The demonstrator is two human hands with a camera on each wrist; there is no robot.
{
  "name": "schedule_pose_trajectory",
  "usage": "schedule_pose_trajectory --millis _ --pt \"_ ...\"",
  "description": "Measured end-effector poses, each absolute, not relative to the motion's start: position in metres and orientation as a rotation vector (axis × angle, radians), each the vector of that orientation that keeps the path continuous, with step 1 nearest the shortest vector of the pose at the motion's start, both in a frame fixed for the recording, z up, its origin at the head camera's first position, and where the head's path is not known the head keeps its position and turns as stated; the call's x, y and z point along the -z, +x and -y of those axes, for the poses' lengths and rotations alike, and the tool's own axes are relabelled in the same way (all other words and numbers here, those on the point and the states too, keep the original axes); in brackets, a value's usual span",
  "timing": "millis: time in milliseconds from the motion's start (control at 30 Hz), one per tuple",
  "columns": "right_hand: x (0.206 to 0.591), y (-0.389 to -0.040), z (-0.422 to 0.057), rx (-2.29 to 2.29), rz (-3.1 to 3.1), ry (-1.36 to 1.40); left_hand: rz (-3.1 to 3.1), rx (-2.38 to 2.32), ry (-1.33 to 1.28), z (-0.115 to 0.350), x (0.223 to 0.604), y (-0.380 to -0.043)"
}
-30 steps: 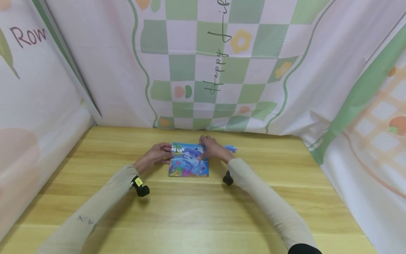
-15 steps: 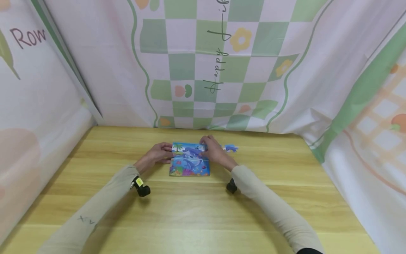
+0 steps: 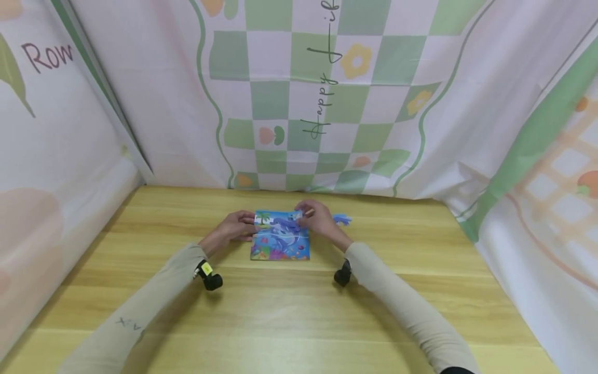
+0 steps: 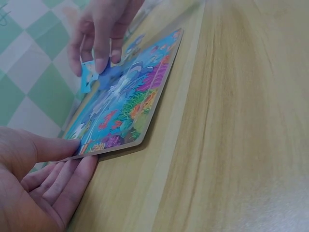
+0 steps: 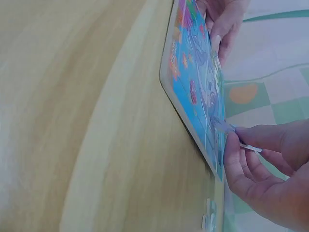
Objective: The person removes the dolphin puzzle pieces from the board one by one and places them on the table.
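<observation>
On the wooden table (image 3: pixel 280 311) rests a sea-picture puzzle (image 3: pixel 280 245), its left edge gripped by the left hand (image 3: pixel 231 227), thumb on top. Above its far right part, the right hand (image 3: pixel 318 218) pinches a blue piece (image 4: pixel 87 79) (a loose piece (image 3: pixel 342 220) lies to that hand's right).

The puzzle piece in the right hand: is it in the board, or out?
Out: the right hand pinches the puzzle piece at a tilt over the board, not lying flat in it.

Pale printed cloth (image 3: pixel 308 98), partly green-checked and lettered, hangs along three sides of a light wood-grained table (image 3: pixel 280 317).
</observation>
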State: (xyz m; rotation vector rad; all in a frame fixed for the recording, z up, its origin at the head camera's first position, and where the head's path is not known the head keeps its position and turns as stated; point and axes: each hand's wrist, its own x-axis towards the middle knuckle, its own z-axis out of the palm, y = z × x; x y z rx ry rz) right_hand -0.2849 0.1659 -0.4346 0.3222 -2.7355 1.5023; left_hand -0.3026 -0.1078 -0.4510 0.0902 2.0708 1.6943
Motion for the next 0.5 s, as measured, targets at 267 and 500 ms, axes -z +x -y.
schedule_pose_trajectory --millis 267,500 --pt "0.429 -0.281 -0.180 -1.736 2.694 0.241 -2.068 -1.708 0.100 0.108 0.454 -0.304" --pt "0.419 -0.278 -0.210 -1.867 2.688 0.183 -2.084 -1.694 0.076 0.107 0.451 -0.301"
